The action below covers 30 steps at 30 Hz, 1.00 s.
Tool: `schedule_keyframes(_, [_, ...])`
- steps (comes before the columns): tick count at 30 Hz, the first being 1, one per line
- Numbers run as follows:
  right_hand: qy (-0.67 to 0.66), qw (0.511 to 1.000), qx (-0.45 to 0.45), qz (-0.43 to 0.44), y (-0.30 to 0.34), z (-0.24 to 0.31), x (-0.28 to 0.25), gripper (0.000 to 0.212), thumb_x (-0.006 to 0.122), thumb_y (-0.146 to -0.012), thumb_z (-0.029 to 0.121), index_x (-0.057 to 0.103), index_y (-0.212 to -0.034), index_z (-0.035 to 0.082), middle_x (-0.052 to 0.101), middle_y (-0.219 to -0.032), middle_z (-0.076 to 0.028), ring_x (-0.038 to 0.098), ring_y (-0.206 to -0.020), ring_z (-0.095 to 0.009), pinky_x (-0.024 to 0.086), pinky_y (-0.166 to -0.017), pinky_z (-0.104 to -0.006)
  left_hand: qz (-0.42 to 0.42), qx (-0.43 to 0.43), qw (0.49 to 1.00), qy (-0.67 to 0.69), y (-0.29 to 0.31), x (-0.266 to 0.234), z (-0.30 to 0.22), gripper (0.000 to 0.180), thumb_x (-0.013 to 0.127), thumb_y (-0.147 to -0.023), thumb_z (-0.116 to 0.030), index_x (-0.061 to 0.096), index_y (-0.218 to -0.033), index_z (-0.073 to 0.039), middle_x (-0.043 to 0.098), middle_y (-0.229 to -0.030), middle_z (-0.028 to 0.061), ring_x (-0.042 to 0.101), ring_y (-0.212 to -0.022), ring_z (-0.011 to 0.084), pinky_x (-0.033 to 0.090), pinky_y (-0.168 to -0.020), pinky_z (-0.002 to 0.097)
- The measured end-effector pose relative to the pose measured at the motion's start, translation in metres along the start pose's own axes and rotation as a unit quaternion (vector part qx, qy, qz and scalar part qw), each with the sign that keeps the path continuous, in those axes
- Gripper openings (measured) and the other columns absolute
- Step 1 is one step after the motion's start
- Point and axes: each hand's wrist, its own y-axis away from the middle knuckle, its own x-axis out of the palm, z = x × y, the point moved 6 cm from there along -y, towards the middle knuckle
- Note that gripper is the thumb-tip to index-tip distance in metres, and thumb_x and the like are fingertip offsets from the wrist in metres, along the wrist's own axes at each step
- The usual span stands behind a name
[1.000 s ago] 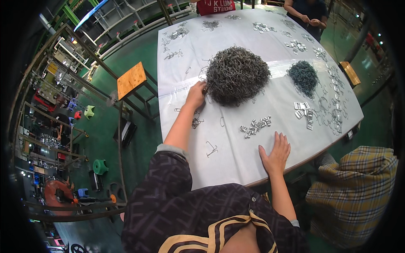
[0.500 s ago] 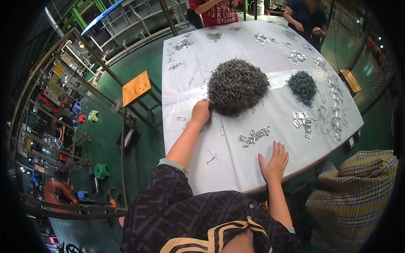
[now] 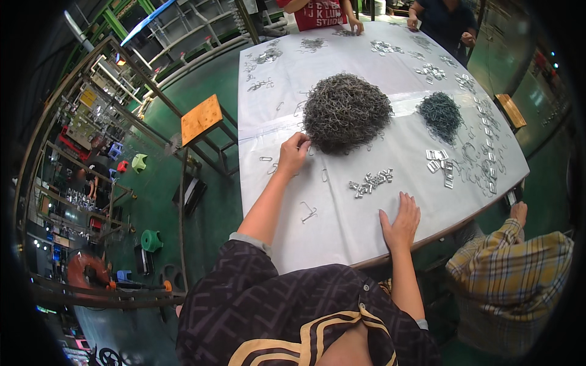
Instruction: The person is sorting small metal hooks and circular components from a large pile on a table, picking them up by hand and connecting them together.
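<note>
A large heap of dark bent wire hooks rises in the middle of the white-covered table. My left hand is at the heap's lower left edge, thumb and fingers pinched together; whatever lies between them is too small to make out. Near that hand are a few loose wire hooks. Flat on the table's near side rests my right hand, fingers stretched out and holding nothing. Just beyond it lies a cluster of small silvery metal pieces. A few joined wire hooks lie to the left.
A smaller dark green-grey wire heap and flat metal buckles lie to the right. Small metal piles line the far side. Co-workers stand at the far edge; another in a plaid shirt sits at right. A wooden stool stands left.
The view has shifted slightly. My left hand stays beside the heap, its fingers now pinched in plain sight. The far co-worker in red now reaches onto the table; the plaid-shirted person's hand has come into view.
</note>
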Motion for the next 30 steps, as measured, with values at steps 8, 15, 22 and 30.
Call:
schedule_keyframes(8, [0.01, 1.0, -0.002, -0.011, 0.003, -0.006, 0.002, 0.068, 0.065, -0.077, 0.028, 0.035, -0.133, 0.005, 0.041, -0.133, -0.015, 0.031, -0.13, -0.03, 0.019, -0.108, -0.0464, -0.057, 0.159, 0.981, -0.089, 0.013, 0.005, -0.042, 0.007, 0.056, -0.082, -0.004, 0.054, -0.088, -0.002, 0.06, -0.082, 0.0137, 0.061, -0.072, 0.0302, 0.048, -0.063, 0.0355])
schedule_keyframes(15, [0.007, 1.0, -0.018, -0.013, 0.003, -0.005, 0.006, 0.066, 0.064, -0.078, 0.028, 0.036, -0.133, 0.005, 0.042, -0.133, -0.015, 0.031, -0.13, -0.03, 0.02, -0.108, -0.0464, -0.089, 0.014, 0.996, -0.028, 0.015, -0.004, -0.026, 0.006, 0.053, -0.086, -0.007, 0.053, -0.089, -0.002, 0.062, -0.067, 0.0137, 0.062, -0.057, 0.0265, 0.048, -0.057, 0.0353])
schedule_keyframes(22, [0.012, 1.0, -0.022, -0.018, 0.004, -0.009, 0.007, 0.066, 0.063, -0.079, 0.032, 0.036, -0.133, 0.005, 0.042, -0.132, -0.015, 0.032, -0.129, -0.031, 0.02, -0.107, -0.0471, 0.023, -0.016, 0.999, -0.036, 0.049, 0.02, -0.045, 0.008, 0.056, -0.083, -0.007, 0.057, -0.087, 0.0, 0.064, -0.068, 0.0144, 0.062, -0.057, 0.0227, 0.048, -0.057, 0.0329])
schedule_keyframes(30, [-0.002, 1.0, -0.016, -0.024, 0.003, -0.007, 0.005, 0.066, 0.064, -0.078, 0.031, 0.038, -0.131, 0.004, 0.043, -0.131, -0.018, 0.033, -0.127, -0.033, 0.02, -0.107, -0.0477, 0.149, -0.193, 0.967, 0.07, 0.088, 0.026, -0.044, 0.01, 0.062, -0.082, -0.009, 0.061, -0.085, 0.001, 0.063, -0.072, 0.0073, 0.062, -0.058, 0.0127, 0.048, -0.051, 0.0257])
